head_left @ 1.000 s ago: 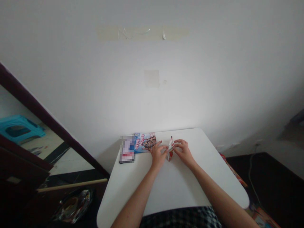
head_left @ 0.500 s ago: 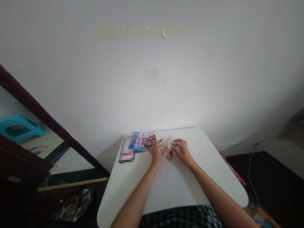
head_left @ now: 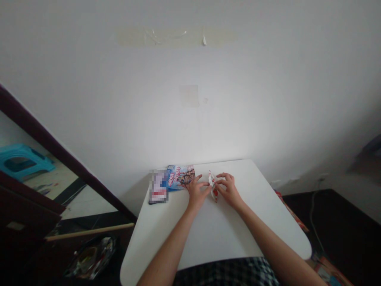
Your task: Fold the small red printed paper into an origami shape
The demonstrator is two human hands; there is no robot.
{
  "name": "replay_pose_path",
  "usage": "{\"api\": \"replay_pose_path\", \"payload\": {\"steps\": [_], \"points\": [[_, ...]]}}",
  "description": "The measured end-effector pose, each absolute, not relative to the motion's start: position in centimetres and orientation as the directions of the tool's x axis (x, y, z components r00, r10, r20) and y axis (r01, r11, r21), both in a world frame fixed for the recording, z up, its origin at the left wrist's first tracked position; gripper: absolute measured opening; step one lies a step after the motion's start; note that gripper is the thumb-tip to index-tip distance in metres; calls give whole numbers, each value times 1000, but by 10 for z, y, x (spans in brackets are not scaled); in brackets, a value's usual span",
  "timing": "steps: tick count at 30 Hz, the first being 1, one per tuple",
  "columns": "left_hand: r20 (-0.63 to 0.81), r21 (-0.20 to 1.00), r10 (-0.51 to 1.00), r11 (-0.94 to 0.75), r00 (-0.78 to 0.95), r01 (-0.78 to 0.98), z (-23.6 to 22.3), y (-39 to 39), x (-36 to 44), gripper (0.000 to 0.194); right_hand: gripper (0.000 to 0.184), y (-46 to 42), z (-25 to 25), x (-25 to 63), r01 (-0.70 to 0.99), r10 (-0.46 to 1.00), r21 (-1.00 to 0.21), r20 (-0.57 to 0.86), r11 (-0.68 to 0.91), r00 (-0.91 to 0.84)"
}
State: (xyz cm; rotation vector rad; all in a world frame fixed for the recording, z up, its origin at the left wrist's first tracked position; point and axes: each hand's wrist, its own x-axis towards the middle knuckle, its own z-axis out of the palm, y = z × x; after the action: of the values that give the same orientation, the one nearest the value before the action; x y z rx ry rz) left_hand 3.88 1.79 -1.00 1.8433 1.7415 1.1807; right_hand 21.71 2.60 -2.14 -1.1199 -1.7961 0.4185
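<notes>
Between my hands a small folded piece of printed paper point(head_left: 211, 179), white with red parts, stands on edge above the white table point(head_left: 220, 234). My left hand point(head_left: 196, 194) touches its left side with thumb and index fingertips, the other fingers spread. From the right, the fingertips of my right hand point(head_left: 229, 191) pinch the same paper near its middle. Close to my left fingers lies a blue printed leaflet point(head_left: 178, 177) with a group of figures on it. A blurred-out flat item point(head_left: 159, 190) with a dark edge overlaps the leaflet's left side.
The table's back edge meets a pale wall point(head_left: 190, 131) with tape marks. On the left are a dark-framed mirror point(head_left: 62, 147) showing a blue stool point(head_left: 25, 161), and a lined bin point(head_left: 92, 258) on the floor. Printed items point(head_left: 330, 274) lie low at right.
The paper has turned between my fingers: its top end has swung left and its lower end right. Both hands keep nearly the same place and grip.
</notes>
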Motion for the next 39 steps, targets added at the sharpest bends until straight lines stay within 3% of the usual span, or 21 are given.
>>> {"api": "replay_pose_path", "payload": {"steps": [8, 15, 39], "points": [[347, 718, 933, -200, -94, 666, -10, 16, 37, 3, 13, 25, -23, 217, 509, 797, -637, 572, 579, -192], [336, 688, 937, -175, -95, 704, -12, 15, 37, 4, 9, 23, -19, 215, 508, 839, -679, 506, 530, -200], [333, 689, 939, -179, -87, 703, -9, 16, 35, 5, 19, 24, -22, 217, 453, 854, -727, 482, 516, -198]]}}
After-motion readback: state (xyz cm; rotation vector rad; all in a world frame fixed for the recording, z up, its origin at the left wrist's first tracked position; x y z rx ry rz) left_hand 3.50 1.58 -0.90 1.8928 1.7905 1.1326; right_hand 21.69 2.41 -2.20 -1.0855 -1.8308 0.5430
